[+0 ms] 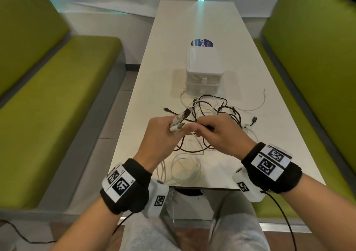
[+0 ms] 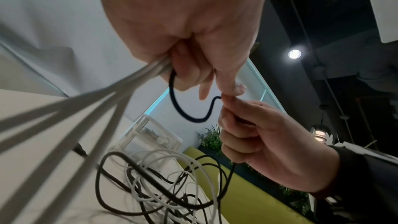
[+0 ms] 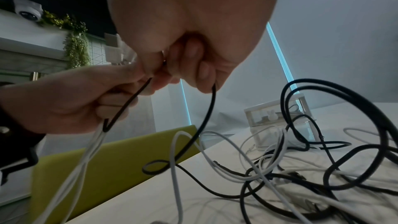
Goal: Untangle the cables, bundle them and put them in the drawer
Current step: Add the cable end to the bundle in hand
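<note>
Progress early | your left hand (image 1: 159,133) grips white cable ends (image 1: 178,122) | right hand (image 1: 221,133) pinches black cable (image 2: 189,108) | tangle (image 1: 213,111) on table (image 1: 154,88), nothing bundled | drawer unit (image 1: 203,71) closed (looks so), beyond tangle.

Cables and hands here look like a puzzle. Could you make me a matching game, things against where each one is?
Things:
1. left hand
2. right hand
3. drawer box
4. sticker

Places:
A. behind the drawer box
B. beyond the cable tangle
C. gripping white cable ends
D. pinching a black cable

Pairs: 1-C, 2-D, 3-B, 4-A
</note>
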`<state>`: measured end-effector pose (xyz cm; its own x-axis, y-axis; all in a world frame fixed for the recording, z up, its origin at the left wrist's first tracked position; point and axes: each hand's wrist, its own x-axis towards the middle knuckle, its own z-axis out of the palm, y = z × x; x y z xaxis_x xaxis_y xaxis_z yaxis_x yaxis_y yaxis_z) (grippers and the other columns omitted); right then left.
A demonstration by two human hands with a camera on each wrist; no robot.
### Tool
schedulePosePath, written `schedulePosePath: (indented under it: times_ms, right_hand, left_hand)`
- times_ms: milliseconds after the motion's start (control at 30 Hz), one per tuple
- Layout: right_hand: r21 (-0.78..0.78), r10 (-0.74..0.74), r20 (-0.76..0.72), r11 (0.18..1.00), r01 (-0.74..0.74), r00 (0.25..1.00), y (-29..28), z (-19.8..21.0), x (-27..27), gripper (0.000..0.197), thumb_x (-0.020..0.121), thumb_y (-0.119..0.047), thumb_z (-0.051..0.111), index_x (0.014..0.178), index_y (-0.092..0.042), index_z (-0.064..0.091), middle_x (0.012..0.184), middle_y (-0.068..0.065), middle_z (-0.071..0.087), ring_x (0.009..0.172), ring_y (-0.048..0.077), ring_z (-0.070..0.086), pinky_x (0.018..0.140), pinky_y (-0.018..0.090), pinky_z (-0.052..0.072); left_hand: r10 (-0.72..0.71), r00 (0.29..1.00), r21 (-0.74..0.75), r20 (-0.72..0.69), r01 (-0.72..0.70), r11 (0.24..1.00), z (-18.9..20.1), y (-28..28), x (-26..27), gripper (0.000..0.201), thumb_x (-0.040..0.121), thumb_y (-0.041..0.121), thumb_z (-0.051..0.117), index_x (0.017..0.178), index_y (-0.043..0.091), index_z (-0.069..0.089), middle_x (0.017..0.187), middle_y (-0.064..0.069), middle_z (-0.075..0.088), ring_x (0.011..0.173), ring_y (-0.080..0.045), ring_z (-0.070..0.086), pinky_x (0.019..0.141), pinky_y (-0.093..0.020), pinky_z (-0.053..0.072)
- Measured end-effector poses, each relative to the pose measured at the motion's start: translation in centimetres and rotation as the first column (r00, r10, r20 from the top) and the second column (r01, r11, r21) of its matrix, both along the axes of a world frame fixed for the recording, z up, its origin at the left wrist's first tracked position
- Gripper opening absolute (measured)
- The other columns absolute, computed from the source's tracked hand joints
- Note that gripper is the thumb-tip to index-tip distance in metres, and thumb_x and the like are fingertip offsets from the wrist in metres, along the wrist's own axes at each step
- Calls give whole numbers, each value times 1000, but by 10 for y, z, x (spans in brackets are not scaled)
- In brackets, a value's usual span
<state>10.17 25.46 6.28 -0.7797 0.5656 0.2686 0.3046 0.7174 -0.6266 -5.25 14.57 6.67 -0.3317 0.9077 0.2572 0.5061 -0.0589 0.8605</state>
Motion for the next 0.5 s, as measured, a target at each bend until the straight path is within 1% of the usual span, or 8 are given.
schedulePosePath:
  times_ms: [67,133,200,300,367,433,467,500]
  right_hand:
    - [-14,-3,-37,1000,2,999,-1,2,2,36,95,-39,57,62,-26,57,50,-10,54,51,8,51,50,18,35]
    - [-16,-16,-75,1000,15,997,-2,2,2,45,93,-51,51,60,-21,55,50,-5,53,50,11,49,51,20,37]
    - [-25,-37,-79,999,35,996,-2,1,3,49,93,-53,50,59,-17,55,48,-6,49,49,12,47,50,19,34]
    - [-24,-65,-58,998,64,996,-2,-3,5,43,95,-42,57,56,-26,49,45,-10,42,48,11,44,50,18,31]
    - [-46,-69,-75,997,66,995,-3,-2,4,42,93,-45,57,54,-35,46,44,-12,43,48,9,45,51,15,30]
    - [-100,-70,-101,993,60,992,-4,-1,3,38,90,-50,53,54,-40,51,47,-15,48,49,6,47,52,14,31]
    - [-118,-66,-107,992,53,992,-4,-1,3,36,91,-50,54,57,-38,60,48,-15,50,49,6,47,53,15,32]
    - [-121,-60,-105,992,47,993,-4,-2,3,32,92,-48,56,66,-34,69,49,-15,51,50,7,48,53,17,33]
  left_hand:
    - [-52,998,6,-28,52,999,-1,3,5,61,82,59,57,84,0,70,60,-5,59,53,-15,42,50,-28,35]
    - [-45,996,42,-75,48,998,-5,7,7,47,92,44,57,71,2,63,60,-5,52,55,-14,41,52,-26,33]
    - [-9,997,74,-75,14,997,-11,10,7,40,94,33,58,69,3,58,62,-4,50,56,-15,43,52,-26,36]
    - [10,1000,68,27,-12,998,-15,12,9,39,93,37,58,76,3,66,68,-7,60,62,-20,56,58,-34,48]
    - [21,992,6,125,-22,1000,-9,12,15,46,93,42,50,73,4,67,58,8,58,51,-6,50,49,-18,37]
    - [36,987,-31,156,-32,999,-8,12,16,52,91,45,46,69,4,68,50,14,54,43,-2,44,46,-12,29]
    - [27,986,-22,165,-24,999,-9,12,15,48,91,45,51,70,6,69,51,13,57,45,-3,47,47,-16,34]
    - [10,985,-6,174,-9,1000,-11,13,13,41,89,46,60,73,10,72,57,8,62,51,-6,53,50,-26,43]
